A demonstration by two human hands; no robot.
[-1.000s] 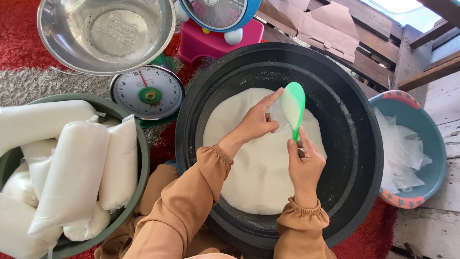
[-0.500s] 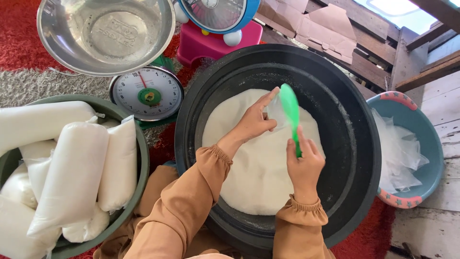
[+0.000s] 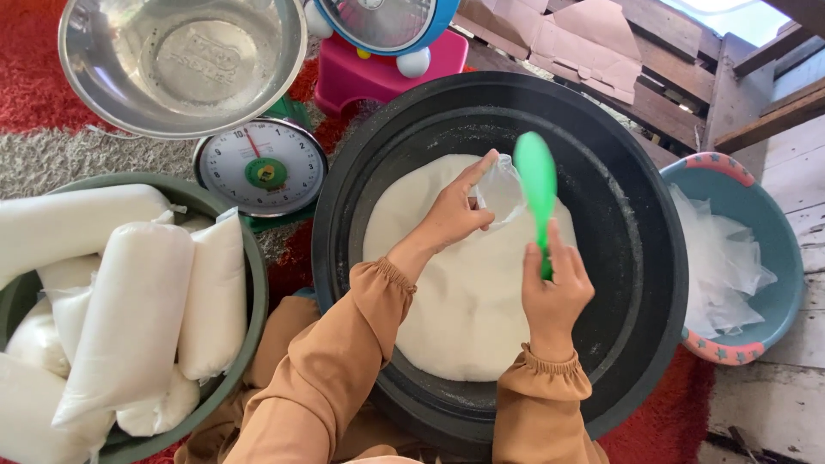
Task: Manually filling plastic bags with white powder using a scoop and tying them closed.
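A big black basin (image 3: 640,223) holds a mound of white powder (image 3: 455,301). My left hand (image 3: 455,210) hovers over the mound and pinches a small clear plastic bag (image 3: 501,191) by its mouth. My right hand (image 3: 554,288) grips the handle of a green scoop (image 3: 536,176), whose spoon end stands tilted just to the right of the bag. Both arms wear tan sleeves.
A green basin (image 3: 249,283) at the left holds several filled white bags. A dial scale (image 3: 259,167) with a steel bowl (image 3: 180,64) stands behind it. A teal basin (image 3: 778,223) at the right holds clear bags. Wooden planks lie far right.
The green scoop has turned from tipped against the bag to more upright, and my right hand has shifted slightly right. My left hand still holds the bag in the same place.
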